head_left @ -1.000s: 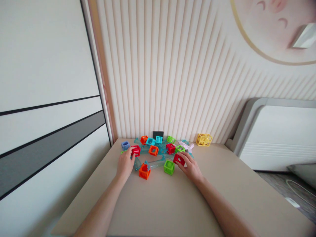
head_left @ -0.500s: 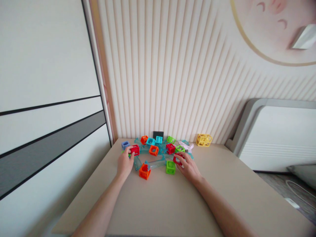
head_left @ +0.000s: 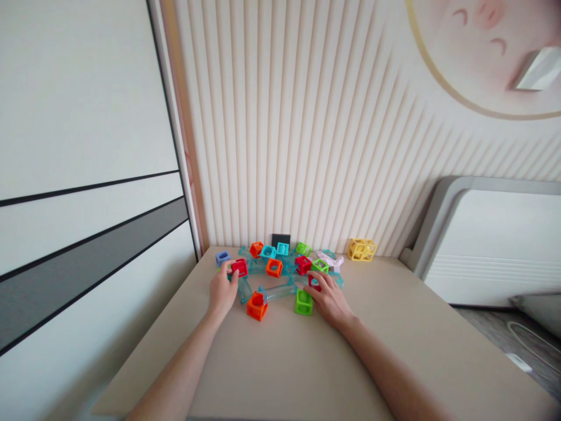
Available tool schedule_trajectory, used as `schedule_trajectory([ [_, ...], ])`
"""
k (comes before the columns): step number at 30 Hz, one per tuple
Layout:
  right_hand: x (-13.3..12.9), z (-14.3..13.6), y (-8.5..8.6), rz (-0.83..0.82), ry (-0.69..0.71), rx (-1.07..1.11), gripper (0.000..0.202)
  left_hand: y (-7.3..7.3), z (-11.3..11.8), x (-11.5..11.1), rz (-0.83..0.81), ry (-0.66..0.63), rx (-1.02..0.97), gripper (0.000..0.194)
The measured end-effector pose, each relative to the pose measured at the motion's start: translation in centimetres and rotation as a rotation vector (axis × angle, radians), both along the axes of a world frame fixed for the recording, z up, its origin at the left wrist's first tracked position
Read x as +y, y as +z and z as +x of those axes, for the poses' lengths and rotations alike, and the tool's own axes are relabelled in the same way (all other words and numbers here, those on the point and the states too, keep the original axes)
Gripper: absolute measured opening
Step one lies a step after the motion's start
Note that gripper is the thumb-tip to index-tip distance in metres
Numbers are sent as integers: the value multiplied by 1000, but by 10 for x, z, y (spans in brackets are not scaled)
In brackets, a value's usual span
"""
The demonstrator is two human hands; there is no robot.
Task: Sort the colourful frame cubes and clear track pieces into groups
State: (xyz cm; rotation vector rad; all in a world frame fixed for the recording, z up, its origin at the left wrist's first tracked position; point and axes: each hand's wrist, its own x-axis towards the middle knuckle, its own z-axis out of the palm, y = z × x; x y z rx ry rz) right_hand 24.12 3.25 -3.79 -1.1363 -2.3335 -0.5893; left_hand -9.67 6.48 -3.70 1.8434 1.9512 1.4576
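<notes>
My left hand (head_left: 223,290) is closed on a red open-sided cube block (head_left: 239,268), its fingers at the block's left side. A blue cube block (head_left: 222,258) sits just behind that hand. My right hand (head_left: 329,297) has its fingers apart, reaching over another red cube block (head_left: 314,282) that they partly hide. Its thumb side is at the top of a green cube block (head_left: 304,303). Between the hands lies a clear teal tube (head_left: 279,291), its left end meeting an orange cube block (head_left: 256,307).
More cube blocks, among them an orange one (head_left: 274,268) and a light blue one (head_left: 268,251), crowd the table (head_left: 280,362) near the ribbed wall. A pale lilac piece (head_left: 331,261), a yellow block frame (head_left: 362,249) and a black box (head_left: 281,240) are there too.
My right hand has loosened from the red block and moved slightly left, its fingers now extending toward the green block. My left hand stays on its red block.
</notes>
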Motion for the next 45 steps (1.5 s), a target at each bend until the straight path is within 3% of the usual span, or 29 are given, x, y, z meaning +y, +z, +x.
schedule_trajectory([
  [7,0,-2,0,52,-83,-56,31,0,0,-1,42,-11,20,24],
  [15,0,-3,-1,101,-112,-95,13,3,-2,-1,79,-48,-9,26],
  [22,0,-3,-2,98,-100,-32,23,7,3,-7,94,-54,-54,27],
  [30,3,5,5,149,-72,253,52,10,12,-12,329,-99,14,24],
  [35,-3,-21,12,97,-4,538,47,14,28,-23,569,-211,138,18],
  [38,-11,-47,13,26,107,709,41,16,38,-30,701,-337,222,21],
  [42,-23,-65,10,-42,247,835,39,19,47,-39,757,-504,290,26],
  [45,-26,-61,4,-113,258,907,39,22,51,-44,756,-592,320,23],
])
